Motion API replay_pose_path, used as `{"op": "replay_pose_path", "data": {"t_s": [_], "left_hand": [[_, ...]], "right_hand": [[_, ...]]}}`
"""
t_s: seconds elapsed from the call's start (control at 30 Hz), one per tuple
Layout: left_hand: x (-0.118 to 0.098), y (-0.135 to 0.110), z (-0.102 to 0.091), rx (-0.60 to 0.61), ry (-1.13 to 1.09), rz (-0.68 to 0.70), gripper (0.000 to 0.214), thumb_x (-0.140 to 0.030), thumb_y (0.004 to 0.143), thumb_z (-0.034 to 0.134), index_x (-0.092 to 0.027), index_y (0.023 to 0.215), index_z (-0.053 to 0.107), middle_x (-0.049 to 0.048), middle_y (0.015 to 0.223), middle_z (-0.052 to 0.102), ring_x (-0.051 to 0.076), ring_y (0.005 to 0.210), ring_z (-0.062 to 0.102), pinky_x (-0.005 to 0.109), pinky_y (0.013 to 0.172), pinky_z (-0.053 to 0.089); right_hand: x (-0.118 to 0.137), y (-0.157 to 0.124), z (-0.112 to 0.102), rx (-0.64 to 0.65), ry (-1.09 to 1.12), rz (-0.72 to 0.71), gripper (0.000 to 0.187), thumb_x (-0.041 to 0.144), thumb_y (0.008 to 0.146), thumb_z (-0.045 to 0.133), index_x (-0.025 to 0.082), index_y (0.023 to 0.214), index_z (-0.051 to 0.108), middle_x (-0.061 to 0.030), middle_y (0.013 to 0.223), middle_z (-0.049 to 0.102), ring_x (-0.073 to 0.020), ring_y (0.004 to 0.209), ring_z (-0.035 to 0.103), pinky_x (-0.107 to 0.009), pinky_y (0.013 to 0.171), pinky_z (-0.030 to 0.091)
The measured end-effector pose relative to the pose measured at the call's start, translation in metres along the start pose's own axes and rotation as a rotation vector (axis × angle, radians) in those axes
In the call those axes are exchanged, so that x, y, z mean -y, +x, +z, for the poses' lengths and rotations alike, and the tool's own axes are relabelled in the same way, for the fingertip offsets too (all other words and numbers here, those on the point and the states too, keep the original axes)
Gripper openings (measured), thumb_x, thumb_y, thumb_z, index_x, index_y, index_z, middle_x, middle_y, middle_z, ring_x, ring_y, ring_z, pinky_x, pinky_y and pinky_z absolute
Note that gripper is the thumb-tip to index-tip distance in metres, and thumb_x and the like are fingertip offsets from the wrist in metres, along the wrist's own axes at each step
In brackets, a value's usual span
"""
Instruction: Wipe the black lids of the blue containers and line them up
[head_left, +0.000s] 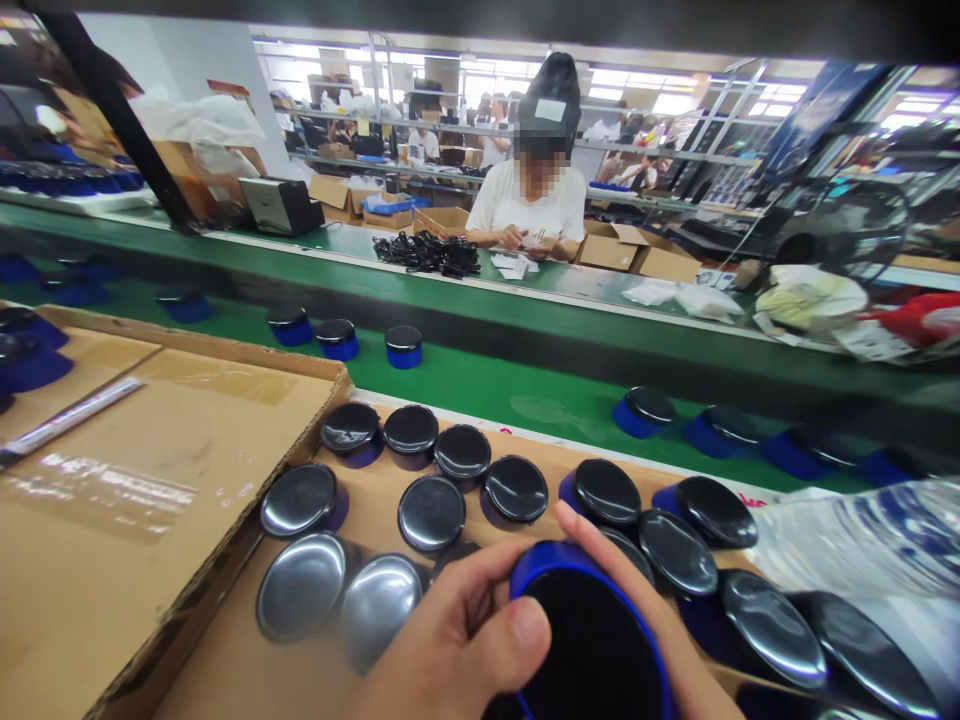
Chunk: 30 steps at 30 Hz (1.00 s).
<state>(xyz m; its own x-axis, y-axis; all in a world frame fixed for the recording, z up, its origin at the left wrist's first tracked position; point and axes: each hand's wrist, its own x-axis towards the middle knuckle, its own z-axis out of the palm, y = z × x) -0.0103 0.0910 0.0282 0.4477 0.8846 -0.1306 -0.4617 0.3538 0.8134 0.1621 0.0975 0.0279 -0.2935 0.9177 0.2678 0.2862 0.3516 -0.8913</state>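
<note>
both hands clamped round blue jar [592, 640] at near centre: left hand [450, 640] thumb on rim, right hand [645, 610] finger along far wall; looks light, rigid, glossy so likely slippery; grip by side wall, above black-lidded jars [431, 513] on cardboard surface [150, 480]

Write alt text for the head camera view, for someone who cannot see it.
Two bare hands, left hand and right hand, hold an open blue jar over a cardboard tray of black-lidded blue jars. Beyond, more jars sit on a green conveyor belt, where a seated person works.
</note>
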Motion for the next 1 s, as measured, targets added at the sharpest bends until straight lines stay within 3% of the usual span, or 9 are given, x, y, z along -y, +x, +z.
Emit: {"op": "replay_pose_path", "data": {"t_s": [0.1,0.2,0.33,0.4,0.5,0.63,0.8,0.9,1.0], "left_hand": [[-0.002,-0.001,0.002,-0.020,-0.022,-0.041,0.060,-0.055,0.080,0.073,-0.020,0.127,0.062,0.0071,0.104,0.075,0.022,0.097,0.069,0.034,0.089,0.049],[-0.005,-0.002,0.002,-0.011,0.063,-0.041,0.066,-0.036,0.073,0.082,-0.025,0.132,0.055,0.0072,0.128,0.067,0.027,0.119,0.062,0.039,0.103,0.046],[-0.002,-0.002,-0.002,-0.049,0.324,0.060,0.100,-0.018,0.063,0.085,-0.033,0.147,0.032,0.0089,0.149,0.048,0.031,0.132,0.052,0.048,0.110,0.042],[-0.001,-0.003,-0.004,-0.104,0.457,0.071,0.109,-0.022,0.062,0.087,-0.036,0.150,0.025,0.0097,0.153,0.041,0.035,0.139,0.044,0.055,0.114,0.035],[-0.001,-0.004,-0.002,-0.149,0.608,0.083,0.100,-0.027,0.063,0.087,-0.036,0.148,0.033,0.0083,0.156,0.039,0.039,0.142,0.037,0.060,0.116,0.028],[-0.005,-0.006,0.003,-0.099,0.587,0.183,0.076,-0.037,0.076,0.078,-0.038,0.142,0.041,0.0048,0.150,0.049,0.035,0.137,0.045,0.055,0.114,0.034],[-0.003,-0.008,0.006,-0.142,0.509,0.201,0.046,-0.054,0.090,0.056,-0.037,0.133,0.051,0.0033,0.145,0.054,0.030,0.122,0.059,0.053,0.113,0.032],[-0.001,-0.009,0.007,-0.199,0.483,0.200,0.047,-0.060,0.095,0.043,-0.032,0.130,0.055,0.0047,0.146,0.053,0.033,0.132,0.049,0.054,0.115,0.029],[-0.002,-0.009,0.009,-0.208,0.434,0.206,0.055,-0.062,0.098,0.029,-0.029,0.132,0.056,0.0057,0.145,0.054,0.033,0.135,0.046,0.051,0.115,0.032]], "right_hand": [[-0.012,0.005,0.002,-0.020,-0.131,-0.032,0.044,0.015,0.103,0.037,0.042,0.133,0.054,0.0036,0.135,0.059,-0.0253,0.124,0.058,-0.056,0.108,0.047],[-0.015,0.008,0.004,-0.032,-0.224,-0.081,0.045,0.008,0.099,0.039,0.037,0.126,0.060,0.0018,0.134,0.061,-0.0251,0.124,0.059,-0.053,0.104,0.052],[-0.013,0.011,0.008,-0.055,-0.324,-0.097,0.038,0.010,0.096,0.043,0.034,0.122,0.060,-0.0027,0.133,0.062,-0.0278,0.123,0.059,-0.056,0.102,0.052],[-0.014,0.011,0.012,-0.070,-0.372,-0.106,0.033,0.013,0.095,0.047,0.033,0.119,0.060,-0.0036,0.130,0.064,-0.0292,0.121,0.060,-0.057,0.100,0.054],[-0.018,0.006,0.018,-0.090,-0.422,-0.175,0.034,0.013,0.095,0.044,0.033,0.119,0.059,-0.0025,0.135,0.060,-0.0281,0.124,0.058,-0.054,0.104,0.050],[-0.018,-0.006,0.021,-0.123,-0.461,-0.291,0.054,0.008,0.089,0.034,0.029,0.138,0.043,-0.0016,0.151,0.044,-0.0230,0.138,0.044,-0.047,0.114,0.036],[-0.020,-0.006,0.015,-0.134,-0.627,-0.558,0.062,0.023,0.088,0.058,0.010,0.145,0.036,-0.0087,0.154,0.035,-0.0206,0.140,0.037,-0.035,0.121,0.019],[-0.023,-0.003,0.014,-0.124,-0.669,-0.574,0.065,0.023,0.086,0.065,0.006,0.142,0.038,-0.0133,0.149,0.040,-0.0217,0.139,0.038,-0.036,0.121,0.020],[-0.020,-0.003,0.019,-0.128,-0.616,-0.508,0.064,0.021,0.085,0.066,0.009,0.141,0.038,-0.0120,0.148,0.040,-0.0210,0.139,0.037,-0.034,0.120,0.020]]}}
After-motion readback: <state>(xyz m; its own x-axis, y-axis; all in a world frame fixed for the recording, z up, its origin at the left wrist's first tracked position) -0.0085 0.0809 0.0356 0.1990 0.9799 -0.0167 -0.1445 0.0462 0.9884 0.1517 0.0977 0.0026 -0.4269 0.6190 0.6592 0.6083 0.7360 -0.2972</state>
